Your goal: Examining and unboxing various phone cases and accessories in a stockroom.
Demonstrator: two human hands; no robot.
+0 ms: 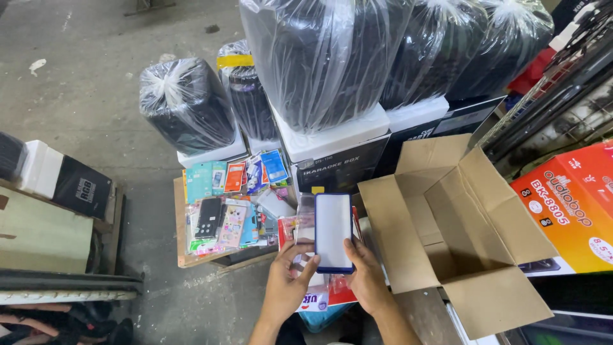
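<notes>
Both my hands hold a phone case (334, 231) with a dark blue rim and a white inside, upright in the lower middle. My left hand (287, 285) grips its lower left edge, thumb on the front. My right hand (368, 279) supports the lower right corner from beneath. Under my hands lie more packaged cases (300, 230), red and clear.
An open, empty cardboard box (461, 225) stands to the right. A low wooden tray (181, 223) of several packaged phone cases sits to the left. Plastic-wrapped black speakers (187, 105) on foam blocks stand behind. An orange carton (578, 201) is at the far right; concrete floor at left.
</notes>
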